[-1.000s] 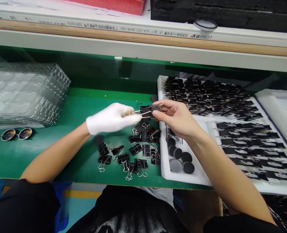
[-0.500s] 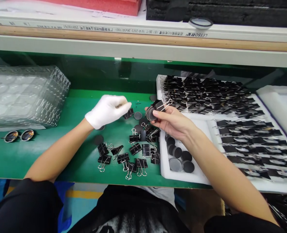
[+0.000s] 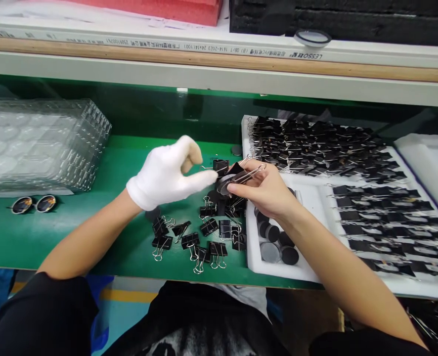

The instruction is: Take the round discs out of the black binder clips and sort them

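My left hand [image 3: 172,170], in a white glove, is open, its thumb apart from its curled fingers. Its thumb tip is close to a black binder clip [image 3: 221,167]; whether they touch I cannot tell. That clip sits at the left edge of what my right hand [image 3: 258,190] holds. My bare right hand is closed on round dark lens discs [image 3: 226,185] with another black binder clip [image 3: 237,169] on them, its wire handles pointing right. Below my hands, several loose binder clips [image 3: 190,241] lie on the green table [image 3: 126,242].
A white foam tray [image 3: 254,262] on the right holds dark discs [image 3: 272,232] and rows of clipped pieces [image 3: 315,143]. Stacked clear plastic trays [image 3: 44,143] stand at left, with round sunglass lenses [image 3: 22,204] before them. A shelf edge [image 3: 148,64] crosses above, bearing a round lens [image 3: 313,37].
My left hand has shifted right and opened its fingers. The binder clip that was in it is now against the discs in my right hand. The view has shifted slightly.
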